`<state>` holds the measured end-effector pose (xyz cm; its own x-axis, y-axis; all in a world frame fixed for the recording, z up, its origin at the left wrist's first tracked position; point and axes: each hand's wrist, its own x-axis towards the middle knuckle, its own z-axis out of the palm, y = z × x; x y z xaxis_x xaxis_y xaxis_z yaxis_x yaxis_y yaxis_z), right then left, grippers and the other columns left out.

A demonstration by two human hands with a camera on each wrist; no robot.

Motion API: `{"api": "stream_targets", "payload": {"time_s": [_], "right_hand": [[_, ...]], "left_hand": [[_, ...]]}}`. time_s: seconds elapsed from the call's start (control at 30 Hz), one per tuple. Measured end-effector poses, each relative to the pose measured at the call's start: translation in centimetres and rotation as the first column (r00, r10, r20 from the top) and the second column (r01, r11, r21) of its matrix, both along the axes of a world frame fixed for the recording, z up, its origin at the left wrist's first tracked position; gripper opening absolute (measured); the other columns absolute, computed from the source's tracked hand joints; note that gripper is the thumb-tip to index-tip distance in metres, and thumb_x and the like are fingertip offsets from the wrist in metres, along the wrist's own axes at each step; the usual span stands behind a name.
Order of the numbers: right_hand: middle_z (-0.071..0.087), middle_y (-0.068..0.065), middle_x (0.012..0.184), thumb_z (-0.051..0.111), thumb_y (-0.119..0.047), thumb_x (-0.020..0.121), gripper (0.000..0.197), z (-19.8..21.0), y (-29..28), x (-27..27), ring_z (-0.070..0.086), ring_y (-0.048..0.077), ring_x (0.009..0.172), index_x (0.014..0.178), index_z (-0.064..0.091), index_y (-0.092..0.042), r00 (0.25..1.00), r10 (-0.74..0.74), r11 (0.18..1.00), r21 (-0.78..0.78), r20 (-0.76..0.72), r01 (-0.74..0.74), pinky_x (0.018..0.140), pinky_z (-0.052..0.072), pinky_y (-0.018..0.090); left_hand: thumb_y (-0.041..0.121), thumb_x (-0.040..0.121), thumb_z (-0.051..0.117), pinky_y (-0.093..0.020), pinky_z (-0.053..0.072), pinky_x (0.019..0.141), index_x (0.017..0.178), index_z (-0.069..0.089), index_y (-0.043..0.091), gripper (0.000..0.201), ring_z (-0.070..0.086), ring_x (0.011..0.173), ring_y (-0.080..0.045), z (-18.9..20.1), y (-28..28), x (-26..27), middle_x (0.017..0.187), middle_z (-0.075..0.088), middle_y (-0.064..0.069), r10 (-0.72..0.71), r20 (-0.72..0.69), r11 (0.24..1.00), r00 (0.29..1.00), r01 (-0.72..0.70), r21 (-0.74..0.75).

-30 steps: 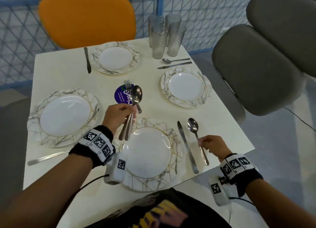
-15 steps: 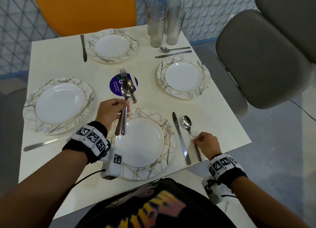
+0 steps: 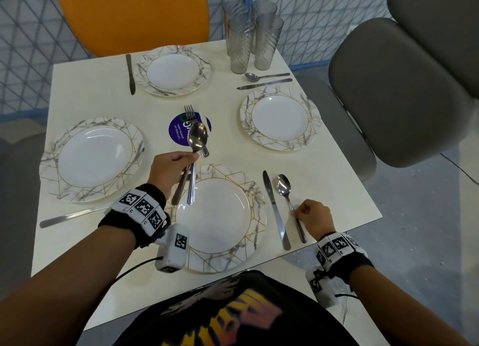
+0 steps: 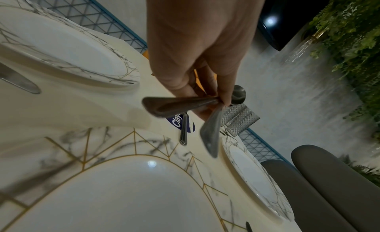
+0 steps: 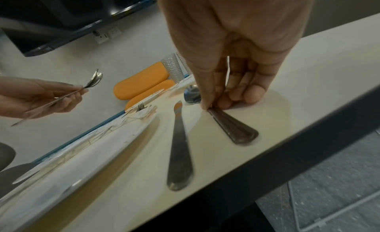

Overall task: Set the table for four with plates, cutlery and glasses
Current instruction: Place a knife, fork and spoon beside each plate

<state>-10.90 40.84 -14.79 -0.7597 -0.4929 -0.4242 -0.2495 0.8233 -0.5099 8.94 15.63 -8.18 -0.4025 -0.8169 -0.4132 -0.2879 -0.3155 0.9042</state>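
Observation:
My left hand [image 3: 190, 161] grips two spoons [image 3: 198, 138] by their necks above the far-left rim of the near plate [image 3: 217, 221], with the handles [image 4: 176, 105] pointing back at me. Right of that plate a knife [image 3: 274, 208] and a spoon [image 3: 283, 186] lie side by side. My right hand [image 3: 298, 212] pinches that spoon's handle [image 5: 234, 128] against the table. Three more plates stand at the left [image 3: 94, 156], far [image 3: 172, 70] and right [image 3: 280, 118]. A fork [image 3: 190, 112] lies on a blue sticker at the centre. Several glasses [image 3: 241, 42] stand together at the far right corner.
A knife [image 3: 131, 74] lies left of the far plate, a spoon [image 3: 264, 76] and knife [image 3: 264, 84] beyond the right plate, another knife [image 3: 67, 217] near the left plate. An orange chair [image 3: 134, 13] stands opposite, a grey chair [image 3: 388, 86] at the right.
My right hand has drawn the lying spoon a little toward the near edge, beside the knife. The left hand still holds its two spoons up in the same place.

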Motion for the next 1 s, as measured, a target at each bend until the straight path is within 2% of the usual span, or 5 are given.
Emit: {"api": "stream_targets", "payload": {"time_s": [0.2, 0.37, 0.6, 0.8, 1.0], "right_hand": [[0.061, 0.004, 0.079, 0.063, -0.030, 0.086, 0.022, 1.1, -0.7, -0.3, 0.055, 0.021, 0.075, 0.091, 0.060, -0.008, 0.999, -0.020, 0.995, -0.098, -0.050, 0.015, 0.067, 0.039, 0.027], [0.065, 0.005, 0.076, 0.056, -0.014, 0.089, 0.010, 3.8, -5.6, 0.3, 0.059, 0.024, 0.072, 0.089, 0.062, -0.006, 0.979, 0.174, 0.931, -0.307, -0.106, -0.198, 0.066, 0.045, 0.028], [0.056, -0.009, 0.068, 0.058, -0.026, 0.090, 0.020, 7.2, -15.0, 5.0, 0.051, 0.002, 0.061, 0.098, 0.064, -0.008, 0.868, 0.469, 0.808, -0.473, 0.160, -0.350, 0.060, 0.040, 0.012], [0.058, -0.001, 0.066, 0.062, -0.010, 0.086, 0.014, 7.6, -19.5, 8.8, 0.049, 0.009, 0.052, 0.073, 0.058, -0.016, 0.791, 0.524, 0.797, -0.510, 0.316, -0.324, 0.050, 0.041, 0.020], [0.063, 0.006, 0.064, 0.057, 0.001, 0.081, 0.011, 7.6, -22.5, 14.6, 0.050, 0.011, 0.047, 0.073, 0.060, -0.006, 0.759, 0.536, 0.818, -0.450, 0.369, -0.358, 0.046, 0.040, 0.022]], "left_hand": [[0.021, 0.084, 0.068, -0.028, 0.051, 0.063, 0.088, 0.069, 0.009, 0.012, 0.056, 0.068, -0.018, 0.0, 0.2, -0.1, 0.073, 0.059, -0.002, -0.017, 0.042, 1.000, 0.999, 0.018, -0.005], [0.023, 0.082, 0.069, -0.027, 0.049, 0.062, 0.084, 0.070, 0.012, 0.012, 0.054, 0.065, -0.015, 0.2, 0.5, -0.6, 0.070, 0.058, -0.001, -0.007, 0.041, 1.000, 0.999, 0.007, 0.000], [0.025, 0.081, 0.071, -0.021, 0.048, 0.058, 0.095, 0.073, 0.008, 0.022, 0.057, 0.069, -0.014, 0.8, 0.8, -1.6, 0.078, 0.064, -0.003, 0.010, 0.004, 1.000, 1.000, -0.010, -0.028], [0.022, 0.084, 0.068, -0.016, 0.051, 0.054, 0.090, 0.073, 0.009, 0.015, 0.063, 0.069, -0.010, 1.3, -0.1, 1.3, 0.079, 0.069, -0.005, 0.048, -0.033, 0.998, 0.998, -0.050, -0.048], [0.018, 0.084, 0.067, -0.015, 0.048, 0.051, 0.084, 0.073, 0.011, 0.010, 0.059, 0.058, -0.005, 1.5, -2.5, 7.9, 0.070, 0.068, -0.001, -0.001, 0.098, 0.981, 0.995, 0.020, -0.193]]}}
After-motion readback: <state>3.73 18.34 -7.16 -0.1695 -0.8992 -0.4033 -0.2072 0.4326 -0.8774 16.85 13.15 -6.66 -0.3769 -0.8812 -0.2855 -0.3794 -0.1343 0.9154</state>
